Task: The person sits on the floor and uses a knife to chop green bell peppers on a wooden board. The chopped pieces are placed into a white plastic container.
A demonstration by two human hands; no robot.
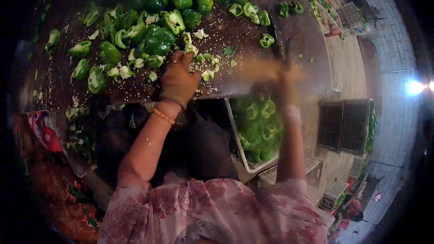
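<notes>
My left hand (180, 80), in an orange-brown glove, has its fingers closed at the base of a pale pepper core (188, 45) on the dark table. Just beyond it lie a whole green bell pepper (156, 41) and a cut pepper half (174, 21). My right hand (284, 74), also gloved and smeared by motion, is above the table's near edge. A dark, narrow knife (273, 25) seems to stick out from it, pointing away; the grip itself is blurred. Between the hands are scattered core scraps (208, 73) and seeds.
Whole peppers (182, 1) are heaped at the far side of the table (307, 63). Below its near edge stands a pale-rimmed crate (251, 170) of cut peppers. Dark crates (342, 125) stand at the right, more crates (350, 19) farther off. A container of scraps (77, 142) sits lower left.
</notes>
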